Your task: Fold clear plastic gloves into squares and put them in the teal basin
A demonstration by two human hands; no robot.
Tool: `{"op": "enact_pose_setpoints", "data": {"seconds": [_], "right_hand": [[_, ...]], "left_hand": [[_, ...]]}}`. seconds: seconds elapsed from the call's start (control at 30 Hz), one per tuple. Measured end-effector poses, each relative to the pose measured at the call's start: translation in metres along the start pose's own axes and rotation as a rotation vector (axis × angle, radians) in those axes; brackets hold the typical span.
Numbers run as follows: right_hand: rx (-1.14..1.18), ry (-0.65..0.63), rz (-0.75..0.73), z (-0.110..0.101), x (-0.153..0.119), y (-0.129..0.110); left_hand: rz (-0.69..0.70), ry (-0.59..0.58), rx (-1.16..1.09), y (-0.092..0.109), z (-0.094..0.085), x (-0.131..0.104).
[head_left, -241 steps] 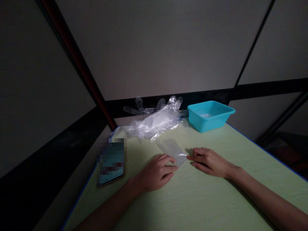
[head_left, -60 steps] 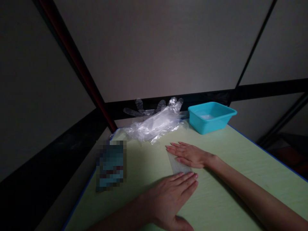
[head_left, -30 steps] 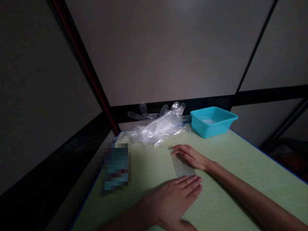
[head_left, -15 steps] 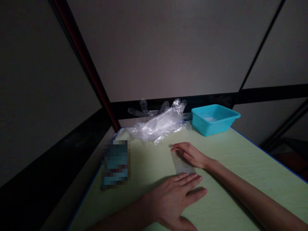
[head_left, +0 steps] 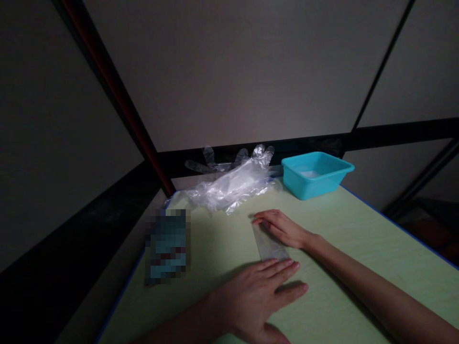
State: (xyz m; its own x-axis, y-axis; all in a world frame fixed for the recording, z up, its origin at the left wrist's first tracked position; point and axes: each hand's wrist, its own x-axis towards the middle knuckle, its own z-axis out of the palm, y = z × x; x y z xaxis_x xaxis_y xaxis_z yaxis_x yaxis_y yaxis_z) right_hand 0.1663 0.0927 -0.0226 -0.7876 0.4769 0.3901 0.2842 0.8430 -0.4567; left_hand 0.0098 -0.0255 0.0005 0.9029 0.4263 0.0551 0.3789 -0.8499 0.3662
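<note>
A small flat piece of clear plastic lies on the pale green table between my hands. At its near edge rests my left hand, palm down with fingers spread. My right hand is at the far end of the plastic, its fingers together and bent over the edge; whether they pinch it cannot be made out. Beyond the hands, a heap of clear plastic gloves lies at the table's back edge, some glove fingers sticking up.
A turquoise basin stands at the back right, with something whitish inside. A pixelated bluish item is at the table's left edge. Behind the table rises a grey panelled wall with dark strips.
The whole view has shifted slightly, so table, basin and gloves appear a little further left. Both hands keep nearly the same place on the plastic.
</note>
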Motion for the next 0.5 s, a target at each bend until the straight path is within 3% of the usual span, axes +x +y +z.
{"op": "enact_pose_setpoints", "data": {"seconds": [0.37,0.5], "right_hand": [[0.057,0.017,-0.015,0.0003,0.0008,0.0002],[0.231,0.048,0.017,-0.0031,-0.0021,0.001]], "left_hand": [[0.069,-0.021,0.007,0.0034,-0.0044,0.0024],[0.088,0.01,0.028,0.0034,-0.0058,0.003]]}}
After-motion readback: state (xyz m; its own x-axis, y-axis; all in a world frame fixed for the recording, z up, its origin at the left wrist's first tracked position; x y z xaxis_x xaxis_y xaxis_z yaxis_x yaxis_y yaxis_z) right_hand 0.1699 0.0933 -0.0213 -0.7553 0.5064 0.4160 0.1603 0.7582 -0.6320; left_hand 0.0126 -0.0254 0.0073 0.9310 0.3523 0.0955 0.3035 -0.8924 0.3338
